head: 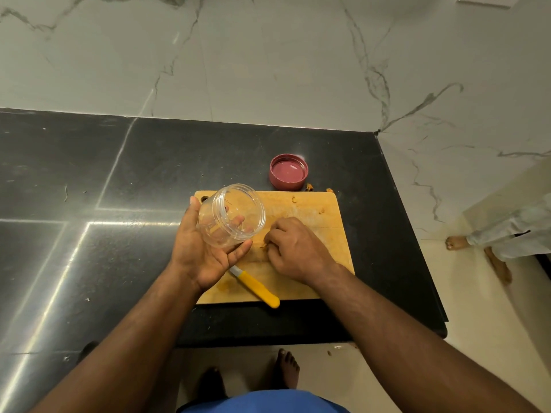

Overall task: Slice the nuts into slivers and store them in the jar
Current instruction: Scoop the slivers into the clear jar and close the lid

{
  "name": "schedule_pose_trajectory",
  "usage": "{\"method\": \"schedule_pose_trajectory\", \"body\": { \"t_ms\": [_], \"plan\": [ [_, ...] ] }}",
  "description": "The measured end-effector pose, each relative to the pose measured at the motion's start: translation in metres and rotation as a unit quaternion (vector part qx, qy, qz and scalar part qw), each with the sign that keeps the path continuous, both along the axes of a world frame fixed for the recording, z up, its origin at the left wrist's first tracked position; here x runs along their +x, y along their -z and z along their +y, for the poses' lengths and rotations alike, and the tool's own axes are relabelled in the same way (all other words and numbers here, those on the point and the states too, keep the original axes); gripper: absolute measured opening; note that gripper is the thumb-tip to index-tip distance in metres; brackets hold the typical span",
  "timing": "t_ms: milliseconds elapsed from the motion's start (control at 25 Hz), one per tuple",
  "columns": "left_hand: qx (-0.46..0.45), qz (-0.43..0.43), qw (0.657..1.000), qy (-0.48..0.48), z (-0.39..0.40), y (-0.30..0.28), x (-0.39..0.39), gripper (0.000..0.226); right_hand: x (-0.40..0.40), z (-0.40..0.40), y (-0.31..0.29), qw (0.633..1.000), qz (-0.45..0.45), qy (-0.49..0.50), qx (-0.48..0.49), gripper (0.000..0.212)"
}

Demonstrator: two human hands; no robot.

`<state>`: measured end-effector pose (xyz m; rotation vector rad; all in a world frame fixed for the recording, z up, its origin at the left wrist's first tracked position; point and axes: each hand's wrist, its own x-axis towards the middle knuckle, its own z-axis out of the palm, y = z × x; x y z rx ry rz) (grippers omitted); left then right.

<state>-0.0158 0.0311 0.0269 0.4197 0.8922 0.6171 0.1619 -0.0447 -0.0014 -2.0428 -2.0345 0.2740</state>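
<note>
From the head camera I saw the left hand (pixel 205 251) cradling the clear jar (pixel 232 215), fingers curled round its base, the jar tipped with its open mouth facing up and to the right above the wooden cutting board (pixel 316 210). The right hand (pixel 293 248) lay knuckles-up on the board, fingertips bunched over a few nut slivers (pixel 264 247); I could not tell whether it actually pinched them. A yellow-handled knife (pixel 258 289) rested on the board's near edge, its blade hidden under the left hand. The pink lid (pixel 288 172) sat upturned on the black counter (pixel 89 180) just behind the board, with stray nut bits (pixel 309 186) beside it.
</note>
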Motion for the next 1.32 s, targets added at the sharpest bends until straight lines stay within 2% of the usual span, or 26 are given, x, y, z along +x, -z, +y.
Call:
{"method": "schedule_pose_trajectory", "body": {
  "t_ms": [200,400,480,600,680,800,880,1080,1320],
  "plan": [
    [-0.005,-0.009,1.000,0.021,-0.002,0.001,0.012,0.074,0.002,-0.002,0.002,0.999,-0.021,-0.026,-0.013,0.034],
    [-0.007,-0.012,0.999,0.029,-0.002,0.003,0.017,0.075,0.004,-0.009,0.005,1.000,-0.008,0.012,-0.001,0.023],
    [-0.008,-0.012,0.999,0.032,-0.002,0.004,0.018,0.076,0.006,-0.012,-0.002,0.999,-0.016,0.028,-0.018,0.031],
    [-0.008,-0.016,0.999,0.034,0.000,0.005,0.019,0.076,0.006,-0.013,-0.007,0.994,-0.073,0.045,-0.067,0.050],
    [-0.010,-0.020,0.999,0.035,0.000,0.005,0.019,0.075,0.002,-0.017,-0.003,0.992,-0.099,0.033,-0.070,0.044],
    [-0.012,-0.020,0.999,0.032,0.001,0.006,0.019,0.075,-0.002,-0.019,0.000,0.993,-0.112,0.013,-0.022,0.027],
    [-0.015,-0.018,0.999,0.030,0.001,0.006,0.018,0.075,0.000,-0.018,-0.004,0.994,-0.104,0.007,-0.033,0.027],
    [-0.023,-0.023,0.999,0.024,0.002,0.007,0.014,0.074,0.001,-0.022,-0.013,0.986,-0.098,0.015,-0.135,0.038],
    [-0.024,-0.023,0.999,0.021,0.002,0.008,0.010,0.075,-0.004,-0.022,-0.013,0.994,-0.069,0.010,-0.086,0.029]
  ]
}}
